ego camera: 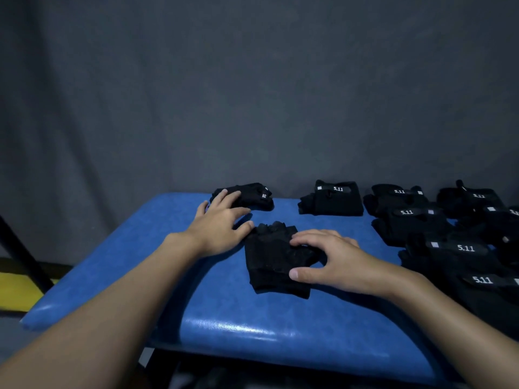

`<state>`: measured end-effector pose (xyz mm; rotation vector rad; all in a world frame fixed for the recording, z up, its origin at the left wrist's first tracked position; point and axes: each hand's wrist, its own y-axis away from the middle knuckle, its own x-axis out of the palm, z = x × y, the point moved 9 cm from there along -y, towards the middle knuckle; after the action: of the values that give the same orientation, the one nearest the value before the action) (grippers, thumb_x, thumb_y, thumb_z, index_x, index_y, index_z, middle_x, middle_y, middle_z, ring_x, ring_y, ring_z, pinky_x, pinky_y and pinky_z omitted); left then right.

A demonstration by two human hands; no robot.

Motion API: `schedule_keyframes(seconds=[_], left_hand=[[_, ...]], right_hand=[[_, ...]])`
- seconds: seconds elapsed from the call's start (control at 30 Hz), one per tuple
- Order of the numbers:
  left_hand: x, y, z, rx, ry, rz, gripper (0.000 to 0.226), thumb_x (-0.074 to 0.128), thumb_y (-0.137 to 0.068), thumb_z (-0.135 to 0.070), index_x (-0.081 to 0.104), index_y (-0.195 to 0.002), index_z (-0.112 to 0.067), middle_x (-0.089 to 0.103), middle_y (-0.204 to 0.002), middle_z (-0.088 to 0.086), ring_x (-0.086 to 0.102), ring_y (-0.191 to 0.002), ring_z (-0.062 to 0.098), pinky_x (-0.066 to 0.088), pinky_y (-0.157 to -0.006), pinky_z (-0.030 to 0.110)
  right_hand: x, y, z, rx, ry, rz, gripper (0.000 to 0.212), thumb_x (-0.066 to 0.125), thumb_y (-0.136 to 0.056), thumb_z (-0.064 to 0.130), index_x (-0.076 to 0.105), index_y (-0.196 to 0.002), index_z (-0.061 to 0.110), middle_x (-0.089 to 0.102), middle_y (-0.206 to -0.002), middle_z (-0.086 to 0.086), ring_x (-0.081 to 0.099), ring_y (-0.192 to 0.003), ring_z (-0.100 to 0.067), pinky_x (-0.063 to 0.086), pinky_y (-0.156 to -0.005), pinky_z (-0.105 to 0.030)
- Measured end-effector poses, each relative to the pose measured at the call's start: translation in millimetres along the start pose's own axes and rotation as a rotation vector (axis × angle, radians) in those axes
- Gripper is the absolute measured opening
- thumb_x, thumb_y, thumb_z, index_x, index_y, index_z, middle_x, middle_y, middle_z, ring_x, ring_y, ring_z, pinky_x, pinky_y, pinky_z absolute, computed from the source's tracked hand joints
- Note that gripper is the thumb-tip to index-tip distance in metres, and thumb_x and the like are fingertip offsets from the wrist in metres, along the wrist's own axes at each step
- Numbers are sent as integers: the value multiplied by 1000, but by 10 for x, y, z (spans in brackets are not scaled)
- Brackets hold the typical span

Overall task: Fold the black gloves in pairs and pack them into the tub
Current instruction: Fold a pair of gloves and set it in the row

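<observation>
A folded pair of black fingerless gloves (269, 259) lies in the middle of the blue padded table (174, 276). My right hand (331, 262) rests on its right side, fingers curved over the fabric and thumb against its near edge. My left hand (219, 223) lies flat with spread fingers just left of that pair, thumb tip touching its far left corner and fingertips on another folded black pair (250, 196) at the table's far edge. No tub is in view.
Several black gloves marked 5.11 lie along the right: one folded bundle (332, 199) at the back, others (410, 211) spread toward the right edge and near corner (477, 276). A grey curtain hangs behind. The table's left edge drops to a floor with a yellow stripe (16, 287).
</observation>
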<state>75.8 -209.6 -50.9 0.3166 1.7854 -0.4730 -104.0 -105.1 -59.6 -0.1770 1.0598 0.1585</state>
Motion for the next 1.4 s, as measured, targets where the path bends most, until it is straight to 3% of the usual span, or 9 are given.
schedule_keyframes(seconds=[0.23, 0.47, 0.6, 0.8, 0.93, 1.03, 1.17, 1.3, 1.4], left_hand=[[-86, -73, -48, 48, 60, -56, 51, 38, -102, -47, 50, -144, -20, 33, -158, -12, 14, -150, 8, 18, -119, 49], [-514, 188, -32, 178, 269, -197, 27, 54, -100, -29, 73, -114, -17, 57, -132, -15, 37, -138, 0, 22, -100, 1], [-530, 272, 106, 98, 275, -221, 17, 57, -98, -27, 73, -97, -23, 58, -110, -11, 55, -107, 12, 41, -94, 22], [-444, 230, 118, -21, 113, -114, 41, 44, -101, -40, 47, -141, -44, 58, -84, -14, 54, -87, 12, 45, -89, 36], [-392, 204, 35, -13, 19, -87, 44, 36, -101, -47, 38, -145, -46, 65, -100, -17, 58, -108, 16, 40, -98, 41], [-268, 192, 77, -28, -70, -17, 47, 29, -101, -53, 33, -147, -46, 58, -133, -11, 47, -127, 20, 33, -102, 47], [-145, 197, 263, -84, -110, 84, 48, 24, -101, -57, 35, -147, -45, 43, -151, -13, 37, -138, 19, 27, -105, 51], [-67, 222, 483, -171, -76, 121, 47, 23, -101, -57, 33, -147, -51, 37, -152, 0, 28, -143, 21, 22, -110, 53], [-60, 211, 514, -157, -25, 100, 48, 24, -103, -53, 34, -149, -45, 38, -152, -6, 24, -145, 15, 17, -113, 59]], right_hand=[[7, -9, 4, -10, 0, 9, 71, 61, -69, 75, 49, -132, 44, 40, -140, 31, 25, -136, 3, 10, -117, -35], [-109, -127, 40, -34, -169, -95, 67, 58, -57, 85, 60, -112, 47, 57, -118, 29, 48, -121, 2, 33, -111, -43], [-236, -227, 125, -51, -241, -197, 42, 55, -78, 67, 59, -115, 46, 55, -120, 27, 48, -124, -4, 35, -110, -43], [-302, -669, 257, -39, -187, -168, 37, 58, -94, 42, 55, -130, 34, 51, -133, 7, 45, -129, -13, 34, -113, -37], [-242, -1026, 341, -20, -115, -114, 41, 57, -95, 39, 53, -135, 30, 56, -137, 5, 46, -130, -14, 34, -109, -27], [-196, -1213, 347, 17, 7, -88, 44, 53, -93, 47, 51, -136, 36, 56, -139, 9, 42, -135, -17, 32, -114, -39], [-116, -1305, 340, 47, 14, -48, 44, 52, -91, 52, 53, -132, 39, 58, -136, 12, 49, -131, -17, 34, -112, -45], [-99, -1320, 341, 43, -116, -73, 31, 55, -92, 46, 60, -121, 35, 50, -117, 6, 59, -106, -22, 50, -95, -39], [-151, -1323, 385, 28, -218, -109, 16, 56, -97, 30, 66, -109, 28, 51, -104, 7, 64, -86, -21, 57, -71, -30]])
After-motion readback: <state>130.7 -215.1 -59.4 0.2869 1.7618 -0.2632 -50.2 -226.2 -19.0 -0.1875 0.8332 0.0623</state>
